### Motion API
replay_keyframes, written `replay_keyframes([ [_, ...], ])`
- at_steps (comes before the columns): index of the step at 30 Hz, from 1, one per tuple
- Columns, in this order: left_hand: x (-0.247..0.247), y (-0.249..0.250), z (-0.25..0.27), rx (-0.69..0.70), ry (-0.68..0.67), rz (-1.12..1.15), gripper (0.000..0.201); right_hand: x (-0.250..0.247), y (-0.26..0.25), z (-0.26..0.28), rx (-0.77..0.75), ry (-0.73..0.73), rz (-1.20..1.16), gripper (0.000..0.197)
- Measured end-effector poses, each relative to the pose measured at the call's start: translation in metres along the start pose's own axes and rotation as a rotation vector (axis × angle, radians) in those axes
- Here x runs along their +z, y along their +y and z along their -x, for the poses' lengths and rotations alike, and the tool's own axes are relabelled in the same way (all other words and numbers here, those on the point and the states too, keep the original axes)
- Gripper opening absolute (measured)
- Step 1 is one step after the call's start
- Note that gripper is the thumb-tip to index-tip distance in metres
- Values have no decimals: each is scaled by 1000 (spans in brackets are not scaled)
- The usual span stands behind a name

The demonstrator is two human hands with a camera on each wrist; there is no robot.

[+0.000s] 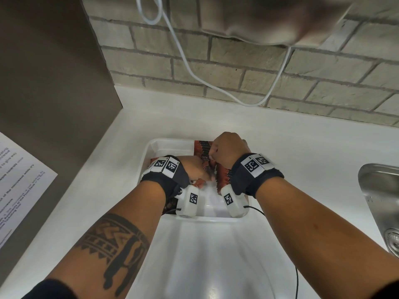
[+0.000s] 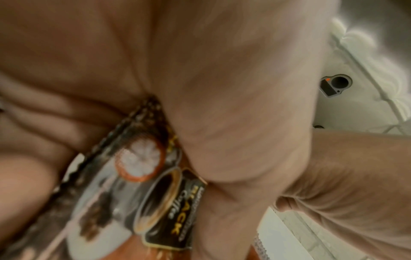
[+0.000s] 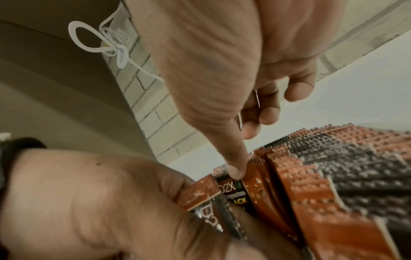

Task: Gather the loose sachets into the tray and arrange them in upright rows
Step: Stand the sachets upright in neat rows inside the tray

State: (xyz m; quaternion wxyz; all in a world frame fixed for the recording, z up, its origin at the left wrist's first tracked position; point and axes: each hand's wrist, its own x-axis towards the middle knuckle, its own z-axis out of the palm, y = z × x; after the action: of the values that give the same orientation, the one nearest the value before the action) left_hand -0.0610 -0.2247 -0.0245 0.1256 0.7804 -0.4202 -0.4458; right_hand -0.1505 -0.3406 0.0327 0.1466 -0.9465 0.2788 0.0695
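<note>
A pale grey brick wall (image 1: 248, 67) backs a smooth white countertop (image 1: 302, 134), with a dark brown panel (image 1: 49, 72) closing the corner on the left and a white cable (image 1: 190, 70) sagging in a loop across the bricks. A printed white paper sheet (image 1: 19, 184) lies at the left edge, and the rim of a stainless steel sink (image 1: 375, 190) shows at the right. On the countertop sits a shallow white plastic tray (image 1: 151, 147), both hands reaching into it. Orange-and-black coffee sachets (image 3: 311, 176) stand on edge in a tight row along the tray's right side — their serrated tops up. The right hand (image 1: 228, 147) is curled, thumb tip pressing down on the top edge of one sachet in that row. The left hand (image 1: 194, 167), just beside it, pinches a few sachets (image 2: 142, 177) between thumb and fingers — one reads "BLACK Coffee".
</note>
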Motion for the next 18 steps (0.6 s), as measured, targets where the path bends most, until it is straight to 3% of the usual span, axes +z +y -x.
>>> replay_keyframes([
  [6,3,-3,-4,-11,22,118,36,0,-1,2,1,-10,24,17],
  [18,1,1,2,-35,39,118,33,-9,3,13,-2,-15,-18,16],
])
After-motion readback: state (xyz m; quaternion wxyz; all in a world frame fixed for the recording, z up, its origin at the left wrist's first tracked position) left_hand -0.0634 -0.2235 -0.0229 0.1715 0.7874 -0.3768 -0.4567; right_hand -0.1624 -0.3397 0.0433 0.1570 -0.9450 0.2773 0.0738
